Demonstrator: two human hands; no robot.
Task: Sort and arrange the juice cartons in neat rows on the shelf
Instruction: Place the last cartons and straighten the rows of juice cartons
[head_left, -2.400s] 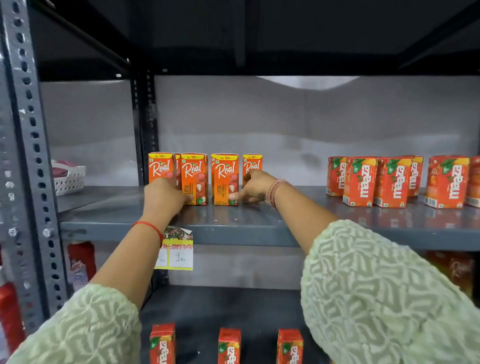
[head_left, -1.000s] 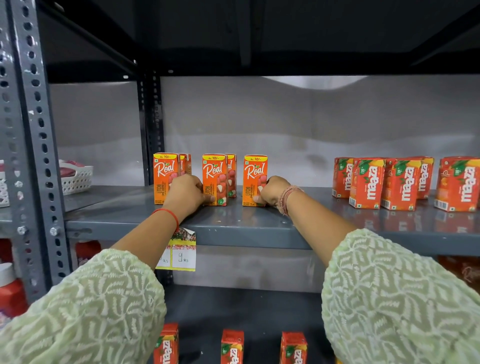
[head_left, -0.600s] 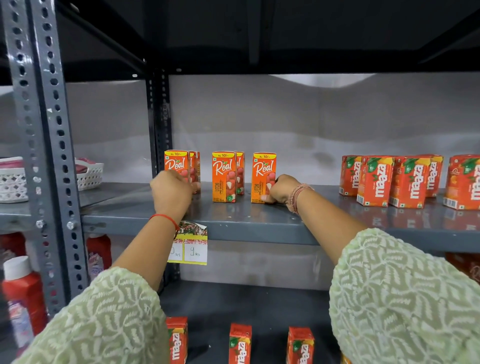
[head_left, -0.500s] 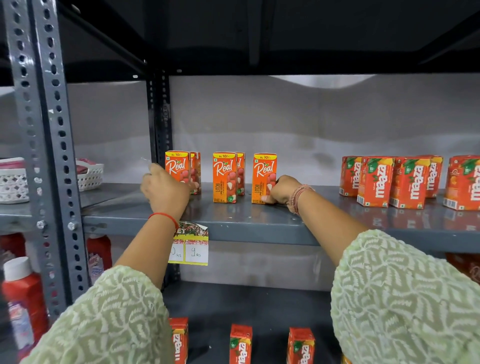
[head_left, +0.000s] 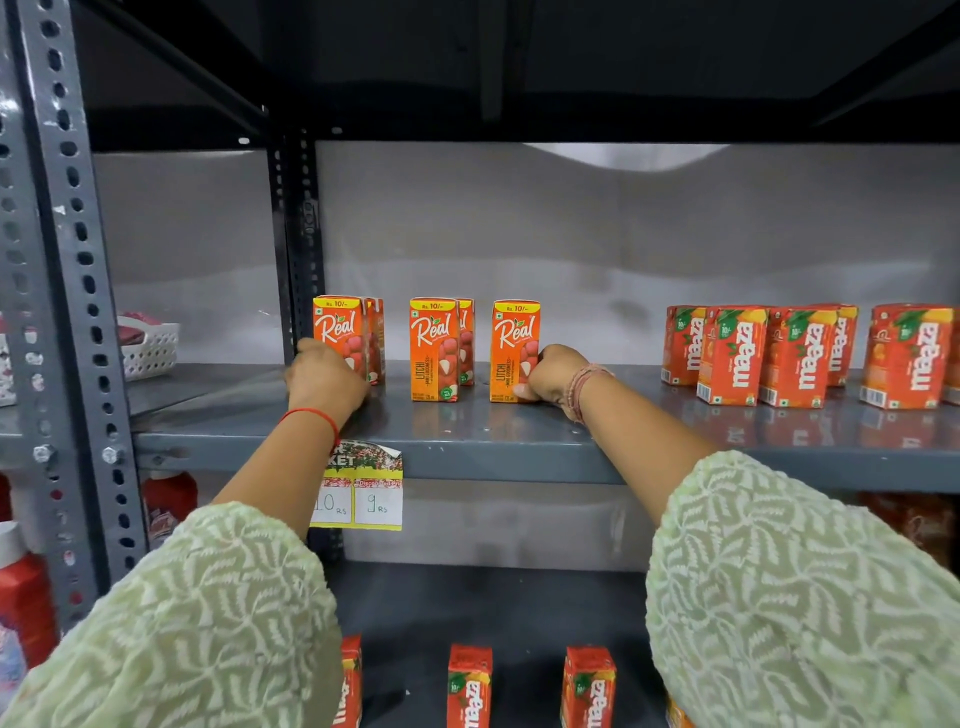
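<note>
Orange "Real" litchi cartons stand upright on the grey shelf (head_left: 519, 447). My left hand (head_left: 324, 376) wraps the lower part of the leftmost Real carton (head_left: 337, 325), which has another carton behind it. The middle Real carton (head_left: 434, 348) stands free, also with one behind. My right hand (head_left: 553, 376) grips the base of the right Real carton (head_left: 514, 343) from its right side. A group of red Maaza cartons (head_left: 737, 356) stands further right on the same shelf.
A perforated steel upright (head_left: 62, 260) stands at the left, a second post (head_left: 301, 234) behind the left carton. A white basket (head_left: 148, 351) sits on the neighbouring shelf. A price tag (head_left: 361, 488) hangs from the shelf edge. More Maaza cartons (head_left: 470, 686) stand below.
My left hand moved from the middle carton to the leftmost one. The Real cartons now stand spaced apart in pairs. My right hand stayed on the right carton. The view shifted left.
</note>
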